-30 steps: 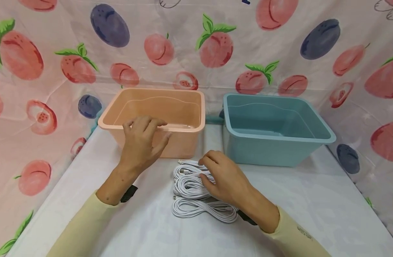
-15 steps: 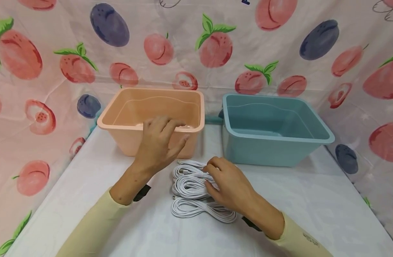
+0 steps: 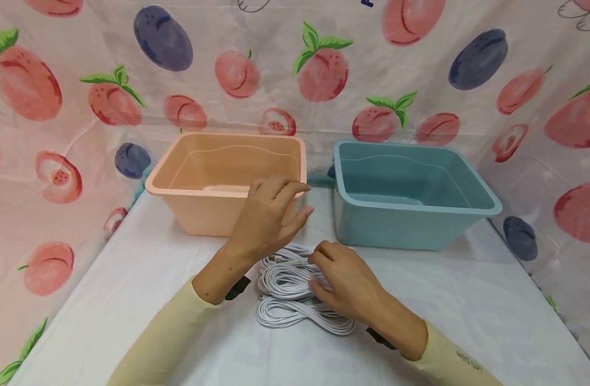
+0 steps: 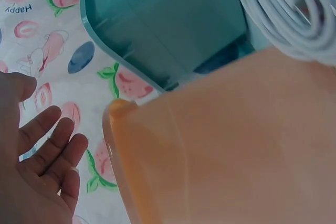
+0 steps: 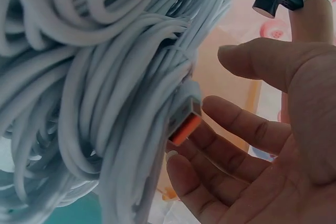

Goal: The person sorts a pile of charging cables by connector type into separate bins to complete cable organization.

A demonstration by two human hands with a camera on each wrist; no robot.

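Several bundles of white USB cable (image 3: pixel 285 281) lie coiled in a stack on the white table. My right hand (image 3: pixel 345 279) hovers over the right side of the stack, fingers loosely bent. In the right wrist view its fingertips come close to a USB plug (image 5: pixel 186 121) with an orange inside, the thumb standing apart; contact cannot be told. My left hand (image 3: pixel 266 220) is in the air in front of the peach tub (image 3: pixel 218 212), fingers spread and holding nothing. In the left wrist view the left hand (image 4: pixel 47 161) is beside the tub's rim.
A teal tub (image 3: pixel 396 228) stands at the back right, beside the peach one with a narrow gap between. Behind both hangs a fruit-printed cloth (image 3: pixel 285 64). Black wrist-camera mounts (image 3: pixel 238 288) sit under the wrists.
My left hand has moved right across the front of the peach tub, towards the cables. My right hand has shifted slightly right and nearer to me. The cables stay where they were.
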